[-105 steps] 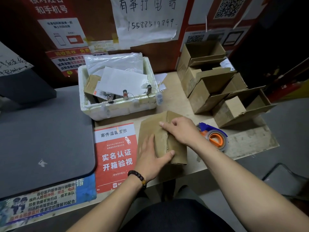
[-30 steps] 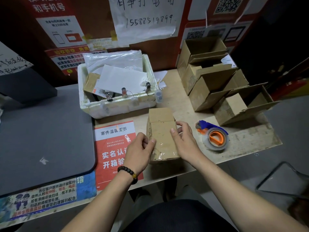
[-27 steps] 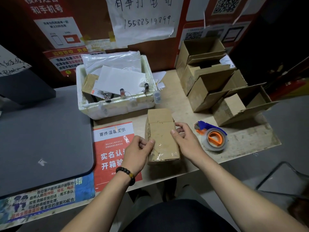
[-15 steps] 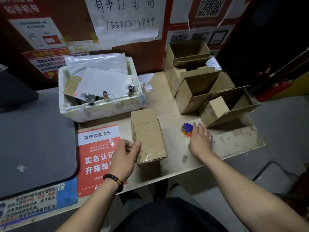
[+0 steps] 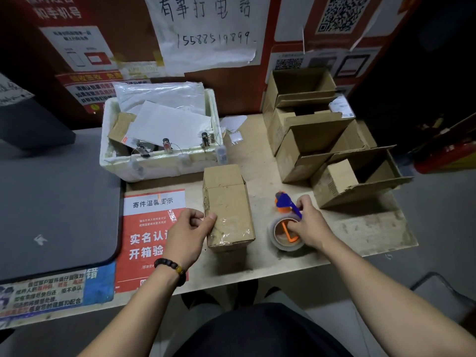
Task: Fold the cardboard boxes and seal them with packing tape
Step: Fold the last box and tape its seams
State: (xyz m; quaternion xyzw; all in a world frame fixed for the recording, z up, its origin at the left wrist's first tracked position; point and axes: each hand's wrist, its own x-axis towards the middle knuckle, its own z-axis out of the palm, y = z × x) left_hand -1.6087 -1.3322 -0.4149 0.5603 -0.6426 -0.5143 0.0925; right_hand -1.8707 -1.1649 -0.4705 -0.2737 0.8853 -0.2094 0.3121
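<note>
While my left hand (image 5: 189, 231) is pinching the brown cardboard box (image 5: 228, 208), my right hand (image 5: 307, 226), just right of it, is gripping the orange-and-blue tape dispenser (image 5: 286, 222).

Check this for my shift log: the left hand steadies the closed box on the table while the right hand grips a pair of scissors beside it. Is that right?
Not quite. The head view shows the right hand gripping the tape dispenser, not scissors. The rest holds: the left hand steadies the closed box on the table.

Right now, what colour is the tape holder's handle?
Blue, on an orange frame; the head view shows the tape dispenser.
</note>
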